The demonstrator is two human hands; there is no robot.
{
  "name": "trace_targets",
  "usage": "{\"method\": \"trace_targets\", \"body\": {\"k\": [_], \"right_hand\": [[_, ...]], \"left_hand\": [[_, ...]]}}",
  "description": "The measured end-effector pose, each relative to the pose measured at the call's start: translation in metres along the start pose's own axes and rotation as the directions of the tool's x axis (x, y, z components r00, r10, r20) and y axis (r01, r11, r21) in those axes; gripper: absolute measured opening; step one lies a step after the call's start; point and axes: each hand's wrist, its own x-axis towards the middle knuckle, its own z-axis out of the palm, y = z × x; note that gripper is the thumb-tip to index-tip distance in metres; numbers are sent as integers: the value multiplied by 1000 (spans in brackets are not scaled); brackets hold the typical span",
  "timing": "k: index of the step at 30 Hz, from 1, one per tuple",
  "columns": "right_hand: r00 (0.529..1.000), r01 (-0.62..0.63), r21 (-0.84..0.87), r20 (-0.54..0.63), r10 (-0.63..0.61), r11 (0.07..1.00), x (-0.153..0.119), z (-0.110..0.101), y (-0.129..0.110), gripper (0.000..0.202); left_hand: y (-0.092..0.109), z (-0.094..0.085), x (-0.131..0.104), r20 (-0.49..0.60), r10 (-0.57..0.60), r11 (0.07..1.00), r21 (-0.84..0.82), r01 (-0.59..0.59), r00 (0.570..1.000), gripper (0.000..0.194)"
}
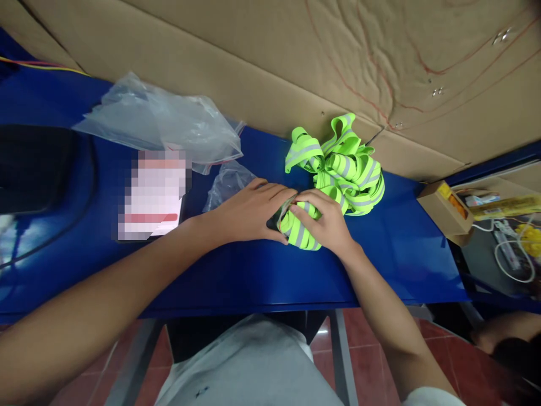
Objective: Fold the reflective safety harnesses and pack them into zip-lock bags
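A bundle of neon-yellow reflective straps (301, 230) with grey stripes is between my hands, just above the blue table. My right hand (325, 217) is closed around its right side, the thumb pressed on top. On the left, my left hand (256, 211) curls its fingers and thumb around a dark part with a thin reddish edge at the bundle's end. What that part is, I cannot make out. Just behind lies a loose heap of the same reflective straps (350, 175). A small clear plastic bag (230, 181) lies partly behind my left hand.
Larger clear zip bags (164, 121) lie at the back left, near a blurred-out flat item (152, 194). A black device (36, 166) with a cable is far left. Cardboard (262, 73) walls the back. At right stands a small cardboard box (446, 211); another person's arm (507, 330) shows below.
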Motion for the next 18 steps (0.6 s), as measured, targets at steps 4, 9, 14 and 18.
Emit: {"method": "trace_targets", "body": {"k": [4,9,14,18], "right_hand": [[973,-80,-215,-231,29,973,-1,12,-6,28],[998,18,-270,-50,-32,963,-6,10,-18,24],[922,222,-410,384,-54,884,-22,-10,-23,80],[876,326,-358,462,-138,875,-22,-19,-9,72]], "left_hand": [[5,0,2,-32,19,994,111,-15,999,91],[3,3,3,-40,-16,989,146,22,999,79],[-2,4,2,-19,-35,997,61,36,999,75],[-5,3,1,-23,-22,1000,-15,22,999,85]]}}
